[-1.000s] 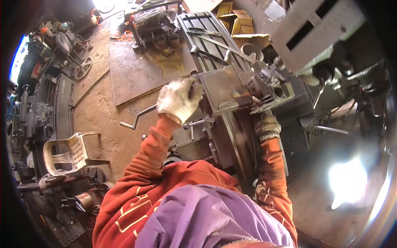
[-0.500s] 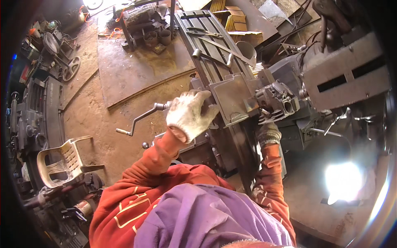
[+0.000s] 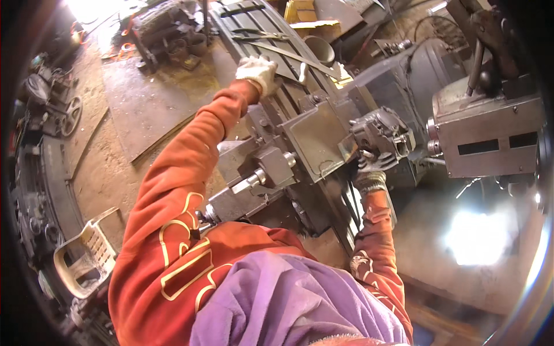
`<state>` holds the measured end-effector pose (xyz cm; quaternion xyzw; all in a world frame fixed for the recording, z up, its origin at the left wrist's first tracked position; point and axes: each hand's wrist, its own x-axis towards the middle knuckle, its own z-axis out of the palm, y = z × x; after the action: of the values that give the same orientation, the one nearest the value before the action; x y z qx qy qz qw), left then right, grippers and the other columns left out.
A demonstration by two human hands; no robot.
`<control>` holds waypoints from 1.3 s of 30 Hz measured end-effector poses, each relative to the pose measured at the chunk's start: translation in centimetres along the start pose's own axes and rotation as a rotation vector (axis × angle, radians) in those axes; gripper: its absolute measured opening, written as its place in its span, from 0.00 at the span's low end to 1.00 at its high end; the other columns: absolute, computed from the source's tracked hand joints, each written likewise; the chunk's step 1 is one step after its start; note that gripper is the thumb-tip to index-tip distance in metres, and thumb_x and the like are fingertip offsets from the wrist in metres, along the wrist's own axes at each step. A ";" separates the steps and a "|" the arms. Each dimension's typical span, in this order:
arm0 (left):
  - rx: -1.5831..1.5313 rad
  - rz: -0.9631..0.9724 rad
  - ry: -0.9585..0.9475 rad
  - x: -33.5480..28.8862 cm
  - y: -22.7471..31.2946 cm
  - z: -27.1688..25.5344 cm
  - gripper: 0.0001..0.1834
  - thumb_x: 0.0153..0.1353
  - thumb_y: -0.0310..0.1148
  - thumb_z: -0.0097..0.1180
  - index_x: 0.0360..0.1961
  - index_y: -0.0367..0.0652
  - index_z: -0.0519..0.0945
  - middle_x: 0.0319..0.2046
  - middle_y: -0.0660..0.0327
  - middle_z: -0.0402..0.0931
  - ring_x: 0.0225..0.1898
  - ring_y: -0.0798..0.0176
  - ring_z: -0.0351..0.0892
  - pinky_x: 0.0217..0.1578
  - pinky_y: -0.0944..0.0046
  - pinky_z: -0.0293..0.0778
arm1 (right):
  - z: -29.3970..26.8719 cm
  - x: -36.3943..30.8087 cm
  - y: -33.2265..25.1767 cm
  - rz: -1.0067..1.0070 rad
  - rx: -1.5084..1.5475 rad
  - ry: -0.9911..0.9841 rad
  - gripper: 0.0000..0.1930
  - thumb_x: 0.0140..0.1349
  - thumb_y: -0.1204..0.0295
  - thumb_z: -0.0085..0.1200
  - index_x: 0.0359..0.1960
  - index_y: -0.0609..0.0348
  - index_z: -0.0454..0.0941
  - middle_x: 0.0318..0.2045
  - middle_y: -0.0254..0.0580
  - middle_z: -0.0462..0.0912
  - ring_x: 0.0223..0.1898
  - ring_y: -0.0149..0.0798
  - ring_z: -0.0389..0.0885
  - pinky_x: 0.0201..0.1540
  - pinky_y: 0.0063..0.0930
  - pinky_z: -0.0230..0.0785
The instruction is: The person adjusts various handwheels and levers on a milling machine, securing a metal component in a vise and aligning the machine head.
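Note:
My left hand [image 3: 257, 71], in a whitish work glove, reaches out to the slotted machine table [image 3: 234, 26]. Its fingers are curled over the hub end of a crank handle [image 3: 303, 74] lying there; the pale grip sticks out to the right. My right hand [image 3: 374, 168], also gloved, is at the near lower edge of a grey cast metal housing [image 3: 384, 135], its fingers closed against it. Beside the housing, a flat metal plate [image 3: 316, 141] sits on the machine. A square-ended shaft [image 3: 248, 183] projects toward my left side.
The machine head [image 3: 490, 130], a slotted metal box, stands to the right. Long flat bars [image 3: 288, 53] and a round can [image 3: 319, 49] are on or by the table. A plastic chair [image 3: 86, 254] stands at the left, near other machinery [image 3: 34, 196]. Metal sheeting [image 3: 150, 109] covers some floor.
My left hand has moved from beside the flat plate forward to the crank handle on the table, and its fingers have curled. The view has shifted. My right hand stays at the housing.

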<state>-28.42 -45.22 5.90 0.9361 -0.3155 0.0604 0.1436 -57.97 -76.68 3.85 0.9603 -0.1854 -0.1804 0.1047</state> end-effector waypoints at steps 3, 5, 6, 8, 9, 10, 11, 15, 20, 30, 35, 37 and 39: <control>0.039 0.013 -0.227 2.7 2.0 2.2 0.19 0.61 0.49 0.57 0.44 0.48 0.86 0.46 0.46 0.84 0.52 0.39 0.82 0.54 0.40 0.74 | -0.5 -0.9 -1.7 0.275 0.443 0.164 0.19 0.62 0.57 0.57 0.49 0.55 0.76 0.47 0.59 0.78 0.49 0.57 0.77 0.50 0.52 0.69; 0.033 0.039 -0.027 2.8 0.2 6.1 0.17 0.63 0.47 0.54 0.46 0.51 0.85 0.49 0.49 0.82 0.53 0.39 0.81 0.52 0.39 0.74 | -1.1 -0.5 -3.8 0.395 0.697 0.277 0.19 0.60 0.57 0.60 0.41 0.62 0.79 0.40 0.61 0.80 0.41 0.58 0.82 0.41 0.53 0.74; 0.095 0.047 0.001 2.8 0.8 5.5 0.18 0.65 0.48 0.53 0.49 0.53 0.84 0.52 0.49 0.80 0.54 0.40 0.80 0.53 0.39 0.74 | -1.2 -0.8 -4.3 0.200 0.311 0.257 0.18 0.61 0.60 0.58 0.45 0.60 0.80 0.44 0.59 0.80 0.45 0.56 0.81 0.43 0.51 0.76; 0.074 0.042 0.015 2.6 1.1 4.4 0.20 0.66 0.50 0.53 0.52 0.54 0.83 0.57 0.51 0.78 0.60 0.42 0.76 0.61 0.40 0.67 | -2.0 -2.3 -4.9 -0.074 -0.659 0.467 0.18 0.62 0.65 0.54 0.52 0.57 0.82 0.51 0.57 0.80 0.53 0.52 0.81 0.46 0.49 0.78; 0.082 0.107 0.197 2.0 0.0 4.4 0.20 0.65 0.49 0.56 0.54 0.54 0.83 0.58 0.51 0.78 0.61 0.43 0.75 0.63 0.40 0.66 | -3.3 -4.4 -4.7 0.066 -0.032 0.320 0.22 0.62 0.60 0.56 0.55 0.56 0.80 0.50 0.53 0.83 0.53 0.52 0.82 0.55 0.48 0.73; 0.089 0.172 0.377 1.1 -0.4 4.6 0.21 0.64 0.48 0.59 0.56 0.55 0.82 0.59 0.51 0.78 0.63 0.44 0.74 0.64 0.41 0.64 | -4.7 -6.4 -4.4 0.065 0.164 0.198 0.24 0.62 0.56 0.58 0.56 0.54 0.80 0.50 0.54 0.84 0.53 0.54 0.82 0.54 0.48 0.74; 0.016 0.172 0.359 0.1 -0.3 3.7 0.24 0.63 0.49 0.60 0.58 0.52 0.81 0.61 0.52 0.76 0.65 0.44 0.72 0.65 0.43 0.64 | -6.2 -8.7 -3.9 0.100 0.363 0.075 0.25 0.62 0.52 0.60 0.57 0.52 0.80 0.50 0.55 0.84 0.53 0.56 0.82 0.54 0.49 0.74; -0.640 -0.056 -0.028 -7.1 1.0 -3.2 0.25 0.68 0.45 0.58 0.59 0.40 0.80 0.50 0.49 0.83 0.50 0.52 0.82 0.55 0.56 0.75 | -4.1 -14.2 -1.4 0.183 0.421 -0.027 0.25 0.64 0.49 0.59 0.56 0.50 0.81 0.42 0.56 0.84 0.48 0.60 0.82 0.51 0.50 0.74; -0.880 -0.181 -0.149 -18.7 6.6 -10.6 0.20 0.68 0.32 0.58 0.60 0.36 0.79 0.43 0.52 0.84 0.46 0.61 0.82 0.48 0.63 0.76 | -0.8 -16.0 -0.9 0.249 0.367 0.100 0.20 0.65 0.57 0.58 0.55 0.50 0.82 0.38 0.54 0.84 0.43 0.61 0.82 0.48 0.52 0.74; -0.520 -0.318 0.308 -22.1 10.2 -6.6 0.22 0.62 0.36 0.65 0.55 0.38 0.81 0.49 0.46 0.83 0.50 0.44 0.84 0.51 0.52 0.78 | -3.4 -16.6 1.4 -0.058 0.586 0.077 0.14 0.61 0.63 0.60 0.47 0.52 0.85 0.40 0.54 0.86 0.44 0.52 0.87 0.47 0.42 0.79; -0.450 -0.316 0.356 -22.2 10.6 -6.4 0.21 0.61 0.37 0.66 0.53 0.39 0.82 0.48 0.47 0.84 0.49 0.44 0.84 0.50 0.52 0.78 | -0.5 -12.1 7.1 -0.276 0.374 0.030 0.10 0.64 0.64 0.63 0.40 0.57 0.85 0.28 0.40 0.84 0.32 0.33 0.81 0.39 0.31 0.74; -0.454 -0.328 0.386 -22.3 10.9 -6.4 0.20 0.61 0.36 0.66 0.52 0.39 0.82 0.47 0.47 0.84 0.48 0.44 0.84 0.49 0.53 0.79 | -1.4 -10.7 7.3 -0.308 0.472 0.069 0.11 0.65 0.63 0.63 0.38 0.58 0.85 0.27 0.36 0.83 0.31 0.30 0.78 0.36 0.31 0.72; -0.460 -0.334 0.399 -22.3 11.0 -6.5 0.19 0.61 0.35 0.67 0.51 0.39 0.82 0.46 0.47 0.84 0.48 0.45 0.85 0.48 0.53 0.79 | -1.0 -8.3 7.9 -0.318 0.511 0.068 0.12 0.66 0.62 0.63 0.37 0.59 0.85 0.26 0.34 0.83 0.30 0.29 0.77 0.35 0.30 0.71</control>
<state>-52.91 -38.78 10.07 0.8875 -0.1288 0.1453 0.4178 -67.23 -80.45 9.43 0.9780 -0.0683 -0.1099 -0.1639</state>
